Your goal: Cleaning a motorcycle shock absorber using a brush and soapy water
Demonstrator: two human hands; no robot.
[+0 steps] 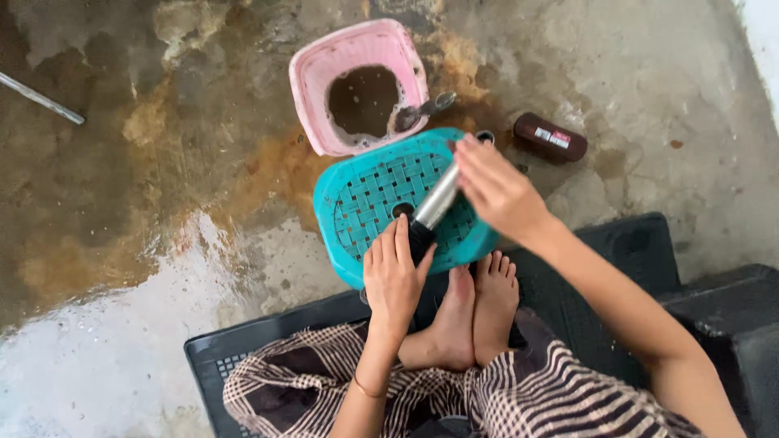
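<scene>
Wet, stained concrete floor (122,203) lay under everything. We held a metal tool with a black handle (434,207) over the teal basket (357,203): our left hand (395,276) was closed on the handle and our right hand (497,191) pinched the upper end. Beyond our hands stood a pink tub (316,81) of dirty water. A firm left grip seemed best while the right hand worked.
</scene>
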